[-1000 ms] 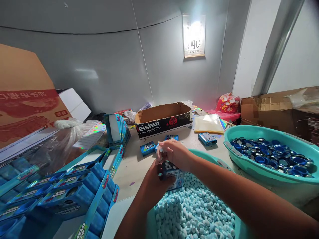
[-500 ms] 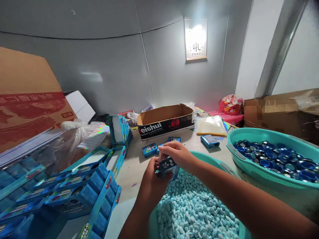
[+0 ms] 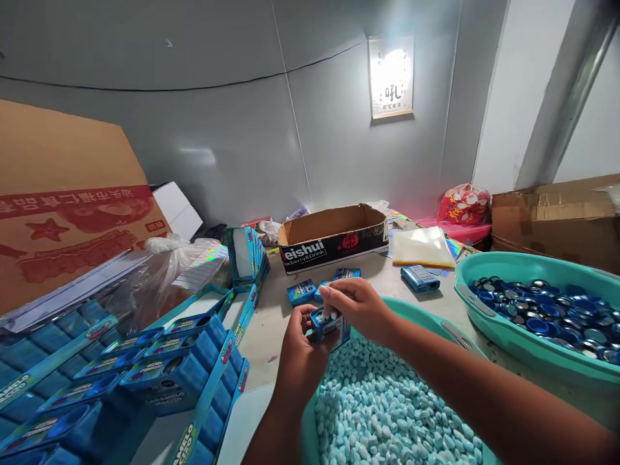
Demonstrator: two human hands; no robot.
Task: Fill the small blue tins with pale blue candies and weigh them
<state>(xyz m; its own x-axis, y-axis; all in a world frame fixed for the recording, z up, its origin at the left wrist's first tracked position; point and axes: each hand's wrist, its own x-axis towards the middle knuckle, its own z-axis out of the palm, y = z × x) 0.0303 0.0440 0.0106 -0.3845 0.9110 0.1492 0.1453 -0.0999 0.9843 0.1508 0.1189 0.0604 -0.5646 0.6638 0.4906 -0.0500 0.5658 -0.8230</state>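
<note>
My left hand (image 3: 304, 345) is closed around a small blue box (image 3: 325, 324), its open top tilted up with white candies showing inside. Over that opening, my right hand (image 3: 356, 302) has its thumb and fingers pinched together; whatever is between the fingertips is too small to make out. Below both hands is a turquoise basin (image 3: 407, 309) full of pale blue and white candies (image 3: 387, 407). Just behind the hands lie several more small blue boxes (image 3: 301, 292), partly covered by my right hand.
Display trays (image 3: 225, 349) of blue boxes fill the left side, beside a large carton (image 3: 72, 213). A second turquoise basin (image 3: 537, 261) with blue and silver pieces stands right. At the back are a black cardboard tray (image 3: 334, 244), clear sheets (image 3: 421, 247) and one blue box (image 3: 419, 278).
The view has shifted a little, so everything sits further right. The box in my left hand has tipped so its opening shows more, and my right fingertips have come down over it.
</note>
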